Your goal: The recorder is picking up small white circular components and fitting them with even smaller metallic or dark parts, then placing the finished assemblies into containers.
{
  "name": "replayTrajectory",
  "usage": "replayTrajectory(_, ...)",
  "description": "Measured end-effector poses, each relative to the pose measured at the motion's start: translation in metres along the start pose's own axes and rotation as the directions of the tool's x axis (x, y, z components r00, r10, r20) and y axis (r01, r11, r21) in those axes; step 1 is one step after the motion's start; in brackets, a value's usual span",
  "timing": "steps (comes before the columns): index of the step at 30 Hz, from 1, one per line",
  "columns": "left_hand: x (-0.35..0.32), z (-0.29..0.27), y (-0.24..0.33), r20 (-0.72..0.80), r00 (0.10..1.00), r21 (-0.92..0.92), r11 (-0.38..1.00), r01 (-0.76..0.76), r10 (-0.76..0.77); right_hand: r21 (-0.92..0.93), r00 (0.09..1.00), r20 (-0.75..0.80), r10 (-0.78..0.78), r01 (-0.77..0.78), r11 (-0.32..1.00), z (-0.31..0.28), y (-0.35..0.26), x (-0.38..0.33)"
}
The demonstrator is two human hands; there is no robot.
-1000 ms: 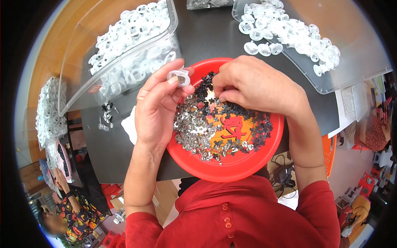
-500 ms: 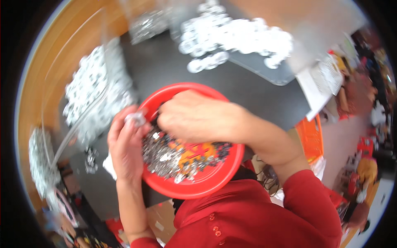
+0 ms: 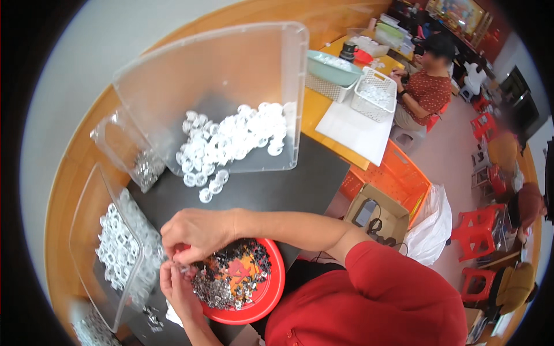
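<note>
Close together over the left rim of a red plastic bowl, my two hands meet at the fingertips. My left hand pinches a small clear plastic piece. The closed fingers of my right hand come down on that piece from above; whatever they hold is hidden. Small silvery metal bits and small black pieces cover much of the bowl, whose printed orange and red bottom shows between them.
A tipped clear bin holds whitish round pieces, several spilled on the dark table. Another clear bin with white rings is left. An orange crate stands right; a seated person works beyond.
My right hand has come out of the bowl and moved left to my left hand, meeting it at the clear piece. The view has shifted, showing more of the room.
</note>
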State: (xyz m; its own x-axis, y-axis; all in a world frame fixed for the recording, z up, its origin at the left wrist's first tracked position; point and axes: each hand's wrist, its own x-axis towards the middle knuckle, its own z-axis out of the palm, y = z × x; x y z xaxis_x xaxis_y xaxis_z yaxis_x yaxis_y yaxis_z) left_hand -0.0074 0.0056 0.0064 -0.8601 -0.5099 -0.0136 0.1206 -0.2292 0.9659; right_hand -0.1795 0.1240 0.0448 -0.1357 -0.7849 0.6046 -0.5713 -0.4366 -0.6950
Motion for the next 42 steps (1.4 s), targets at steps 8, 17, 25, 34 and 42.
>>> replayTrajectory(8, 0.001, 0.015, 0.059, 0.258, 0.965, -0.216, 0.976, 0.0, 0.057, -0.089, 0.968, -0.08, -0.239, 0.231, 0.969, -0.013, -0.037, 0.031)
replayTrajectory(17, 0.024, 0.022, 0.112, 0.387, 0.857, -0.185, 0.939, -0.291, 0.341, -0.11, 0.885, -0.216, -0.412, 0.397, 0.911, -0.032, -0.069, 0.07)
replayTrajectory(25, 0.039, 0.043, 0.105, 0.237, 0.96, -0.406, 0.913, -0.04, 0.148, -0.175, 0.959, -0.185, -0.216, 0.184, 0.967, -0.042, -0.064, 0.069)
replayTrajectory(34, 0.047, 0.022, 0.104, 0.091, 0.983, -0.361, 0.926, -0.114, 0.157, -0.355, 0.962, -0.246, -0.115, 0.021, 0.935, -0.024, -0.053, 0.078)
replayTrajectory(42, 0.049, 0.034, 0.097, 0.023, 0.975, -0.24, 0.948, -0.209, 0.221, -0.513, 0.958, -0.201, -0.203, 0.073, 0.855, -0.031, -0.062, 0.077)
